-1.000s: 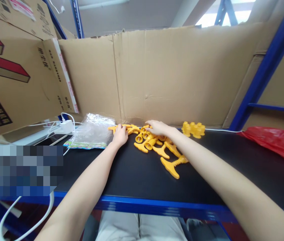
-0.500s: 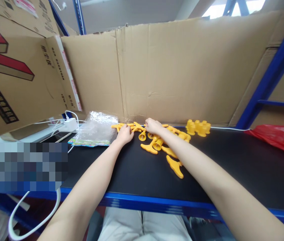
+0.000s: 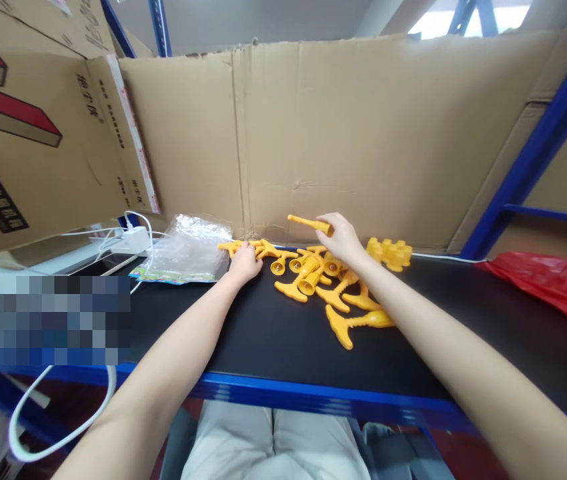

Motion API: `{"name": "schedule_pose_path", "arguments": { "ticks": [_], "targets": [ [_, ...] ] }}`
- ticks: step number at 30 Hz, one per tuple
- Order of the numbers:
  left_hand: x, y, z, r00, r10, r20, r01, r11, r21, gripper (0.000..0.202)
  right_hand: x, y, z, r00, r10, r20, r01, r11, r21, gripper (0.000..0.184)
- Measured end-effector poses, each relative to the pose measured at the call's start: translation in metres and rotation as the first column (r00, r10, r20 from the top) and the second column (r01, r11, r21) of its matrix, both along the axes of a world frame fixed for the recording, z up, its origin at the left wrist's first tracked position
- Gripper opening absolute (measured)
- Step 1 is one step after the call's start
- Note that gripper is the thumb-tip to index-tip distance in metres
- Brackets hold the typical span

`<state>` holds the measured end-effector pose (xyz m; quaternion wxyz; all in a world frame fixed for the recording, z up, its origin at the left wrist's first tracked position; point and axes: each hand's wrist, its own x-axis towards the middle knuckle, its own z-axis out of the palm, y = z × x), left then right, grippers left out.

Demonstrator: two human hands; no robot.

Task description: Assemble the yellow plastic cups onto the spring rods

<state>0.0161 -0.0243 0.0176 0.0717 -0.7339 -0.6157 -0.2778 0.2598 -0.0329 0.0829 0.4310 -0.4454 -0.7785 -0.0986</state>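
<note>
One yellow piece [image 3: 307, 222] aloft in right hand [image 3: 345, 241], fingers closed at its wide end; other yellow pieces [image 3: 308, 283] loose on table [image 3: 273, 333], not lifted; left hand [image 3: 246, 263] touching some, grip unclear

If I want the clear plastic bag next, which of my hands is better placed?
Probably your left hand: it rests at the yellow pieces, close to the clear plastic bag. Your right hand is farther away and holds a raised yellow piece.
</note>
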Motion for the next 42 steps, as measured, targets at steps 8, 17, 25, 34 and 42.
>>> {"name": "schedule_pose_path", "arguments": {
  "ticks": [8,17,25,34,42],
  "targets": [
    [0.025,-0.035,0.029,0.980,-0.186,-0.070,0.198,0.933,0.301,0.048,0.005,-0.022,-0.012,0.970,0.145,0.196,-0.162,0.984,0.077,0.040],
    [0.038,-0.048,0.040,0.987,-0.142,-0.078,0.155,0.969,0.193,0.034,-0.003,-0.038,-0.004,0.860,0.105,0.499,-0.222,0.958,0.181,0.036],
    [0.040,-0.049,0.040,0.979,-0.148,-0.139,0.173,0.965,0.195,0.031,-0.008,-0.045,-0.004,0.844,-0.076,0.531,0.073,0.997,0.027,0.030],
    [0.044,-0.047,0.041,0.971,-0.230,-0.073,0.240,0.949,0.205,0.030,-0.012,-0.055,0.005,0.814,-0.186,0.550,0.118,0.981,0.157,0.019],
    [0.045,-0.048,0.041,0.973,-0.231,0.016,0.225,0.961,0.163,0.027,-0.007,-0.053,0.006,0.798,-0.184,0.574,0.065,0.973,0.221,0.020]
  ]
}}
